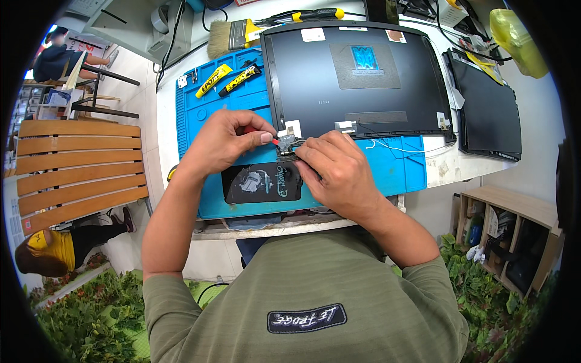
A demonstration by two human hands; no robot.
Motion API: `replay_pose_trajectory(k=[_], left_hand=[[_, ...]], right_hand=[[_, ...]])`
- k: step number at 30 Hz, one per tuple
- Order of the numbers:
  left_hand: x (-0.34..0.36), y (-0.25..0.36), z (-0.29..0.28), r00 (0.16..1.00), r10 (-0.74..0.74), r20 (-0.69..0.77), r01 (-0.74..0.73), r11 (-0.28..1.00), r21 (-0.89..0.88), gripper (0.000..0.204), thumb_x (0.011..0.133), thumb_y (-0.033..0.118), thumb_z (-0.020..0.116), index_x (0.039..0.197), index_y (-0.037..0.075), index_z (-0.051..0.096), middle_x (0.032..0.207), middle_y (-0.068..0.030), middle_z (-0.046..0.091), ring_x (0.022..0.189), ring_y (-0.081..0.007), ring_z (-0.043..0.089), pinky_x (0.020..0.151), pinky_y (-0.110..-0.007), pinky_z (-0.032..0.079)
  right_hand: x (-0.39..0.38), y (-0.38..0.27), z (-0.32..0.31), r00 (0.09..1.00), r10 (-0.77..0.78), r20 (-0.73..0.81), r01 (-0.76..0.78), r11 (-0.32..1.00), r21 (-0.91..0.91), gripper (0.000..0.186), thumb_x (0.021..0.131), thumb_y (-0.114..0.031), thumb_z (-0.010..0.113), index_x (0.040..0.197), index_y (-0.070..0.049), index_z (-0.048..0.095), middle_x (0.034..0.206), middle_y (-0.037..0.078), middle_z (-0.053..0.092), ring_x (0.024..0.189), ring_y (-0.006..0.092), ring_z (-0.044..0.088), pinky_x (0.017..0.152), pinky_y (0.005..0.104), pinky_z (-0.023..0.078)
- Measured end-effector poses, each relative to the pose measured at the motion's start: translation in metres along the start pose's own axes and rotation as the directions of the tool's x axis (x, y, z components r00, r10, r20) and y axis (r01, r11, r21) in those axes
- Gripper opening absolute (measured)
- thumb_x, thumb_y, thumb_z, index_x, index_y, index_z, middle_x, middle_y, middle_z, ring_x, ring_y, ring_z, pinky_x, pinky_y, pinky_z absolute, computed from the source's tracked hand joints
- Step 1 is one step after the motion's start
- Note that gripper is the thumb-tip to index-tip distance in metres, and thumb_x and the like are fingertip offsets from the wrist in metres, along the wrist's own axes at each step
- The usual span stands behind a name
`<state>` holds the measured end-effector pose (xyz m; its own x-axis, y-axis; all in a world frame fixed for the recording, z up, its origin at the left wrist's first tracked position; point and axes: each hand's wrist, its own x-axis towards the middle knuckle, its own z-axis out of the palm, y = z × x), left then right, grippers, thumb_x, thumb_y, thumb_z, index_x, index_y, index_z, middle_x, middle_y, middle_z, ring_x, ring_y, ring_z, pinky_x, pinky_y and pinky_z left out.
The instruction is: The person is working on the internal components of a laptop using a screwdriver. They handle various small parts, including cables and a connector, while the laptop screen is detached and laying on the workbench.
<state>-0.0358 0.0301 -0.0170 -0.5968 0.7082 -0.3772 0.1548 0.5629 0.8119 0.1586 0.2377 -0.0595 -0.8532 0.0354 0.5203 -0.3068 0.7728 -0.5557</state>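
Note:
My left hand (229,140) is closed in a pinch on a thin red-tipped tool (275,141), its kind unclear. The tip meets a grey, paste-like patch (286,143) at the near left corner of a dark laptop lid (411,72). At that same corner, the fingers of my right hand (340,168) pinch a small metal hinge (288,152), partly hidden behind them. Below my hands lies a black plate (233,189) smeared with grey paste (255,181). Beyond my left hand, a yellow glue tube (213,81) and a black-and-yellow one (240,81) rest on the blue work mat (196,112).
A wide brush (229,40) lies behind the mat. Loose thin cables (393,148) trail from the lid's near edge. To the right stand a dark laptop part (491,112) and a yellow bag (517,42). A slatted wooden bench (82,160) and two other people are off left.

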Motion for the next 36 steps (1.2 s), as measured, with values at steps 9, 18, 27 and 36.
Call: replay_pose_trajectory(k=[9, 18, 27, 36], left_hand=[[0.004, 0.003, -0.001, 0.996, 0.092, 0.005, -0.093, 0.995, 0.034, 0.016, 0.104, 0.014, 0.094, 0.117, 0.005, 0.094, 0.100, -0.0050, 0.086, 0.090, -0.0124, 0.076, 0.086, -0.032, 0.062], [0.007, 0.009, -0.009, 0.991, 0.130, 0.024, -0.131, 0.989, 0.064, 0.016, 0.105, 0.013, 0.093, 0.118, 0.004, 0.093, 0.106, -0.0070, 0.085, 0.097, -0.0160, 0.080, 0.091, -0.033, 0.063], [0.009, 0.013, -0.006, 0.995, 0.098, 0.009, -0.098, 0.994, 0.052, 0.014, 0.107, 0.013, 0.091, 0.116, 0.002, 0.092, 0.110, -0.0039, 0.084, 0.102, -0.0122, 0.076, 0.097, -0.031, 0.062], [0.008, 0.011, 0.001, 0.993, 0.104, 0.058, -0.103, 0.994, -0.024, 0.016, 0.109, 0.012, 0.089, 0.119, 0.000, 0.091, 0.106, -0.0067, 0.088, 0.099, -0.0128, 0.078, 0.092, -0.032, 0.063]], right_hand=[[0.000, 0.000, 0.000, 1.000, -0.001, 0.011, 0.001, 1.000, -0.007, 0.025, 0.090, -0.003, 0.095, 0.112, 0.000, 0.085, 0.111, 0.013, 0.085, 0.104, 0.0305, 0.077, 0.092, 0.0455, 0.061], [0.001, 0.000, 0.000, 1.000, -0.007, 0.009, 0.007, 1.000, -0.008, 0.023, 0.091, -0.005, 0.094, 0.112, 0.000, 0.084, 0.111, 0.012, 0.084, 0.105, 0.0304, 0.076, 0.092, 0.0457, 0.060], [0.000, 0.001, 0.001, 1.000, -0.008, 0.011, 0.008, 1.000, -0.010, 0.021, 0.092, -0.006, 0.093, 0.111, 0.000, 0.085, 0.110, 0.012, 0.084, 0.106, 0.0300, 0.074, 0.093, 0.0453, 0.059], [-0.001, 0.000, 0.001, 1.000, -0.004, 0.017, 0.004, 1.000, -0.008, 0.022, 0.092, -0.006, 0.093, 0.112, 0.001, 0.085, 0.111, 0.012, 0.085, 0.106, 0.0298, 0.075, 0.092, 0.0451, 0.059]])
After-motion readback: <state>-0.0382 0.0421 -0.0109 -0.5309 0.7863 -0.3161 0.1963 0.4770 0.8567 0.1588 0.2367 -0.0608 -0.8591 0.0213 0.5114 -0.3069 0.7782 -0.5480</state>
